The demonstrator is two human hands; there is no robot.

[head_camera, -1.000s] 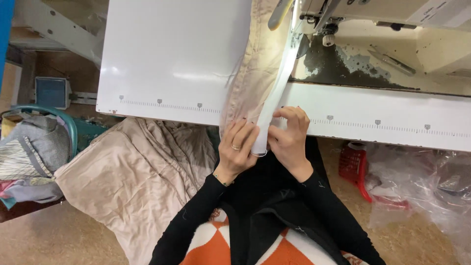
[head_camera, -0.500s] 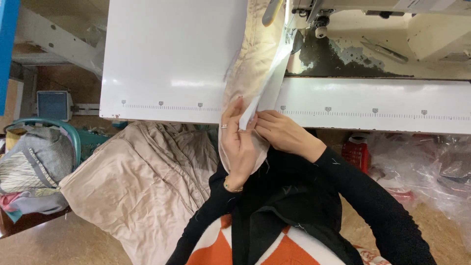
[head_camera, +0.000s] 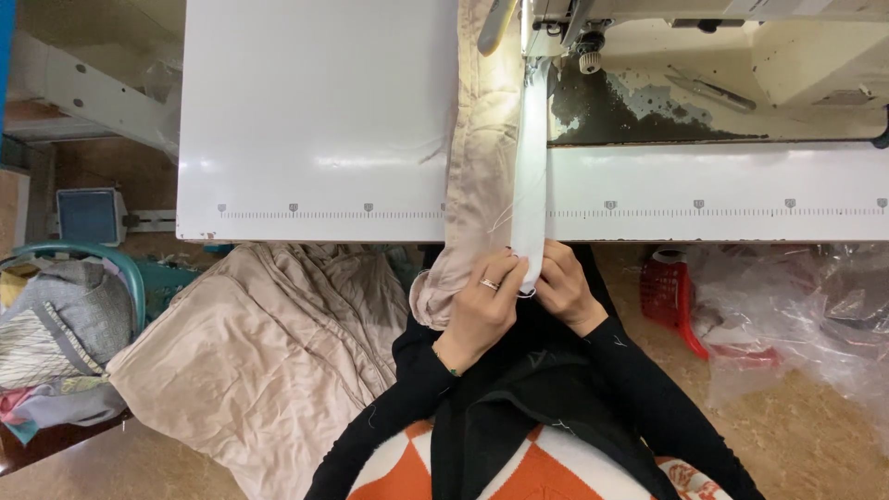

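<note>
A long strip of beige fabric (head_camera: 477,167) runs down the white sewing table (head_camera: 315,120) from the sewing machine (head_camera: 704,65) to the table's near edge. A white band (head_camera: 531,176) lies along its right side. My left hand (head_camera: 483,306), with a ring on it, grips the beige fabric's end just below the table edge. My right hand (head_camera: 561,285) pinches the lower end of the white band beside it. Both hands touch each other over my lap.
A large heap of the same beige cloth (head_camera: 259,361) lies on the floor at the left. A teal basket (head_camera: 88,306) of clothes stands further left. A red crate (head_camera: 669,294) and clear plastic bags (head_camera: 796,315) sit at the right.
My hands have dropped from the table edge toward my lap and pulled the fabric and white band straight. The left hand turned from palm-flat to gripping.
</note>
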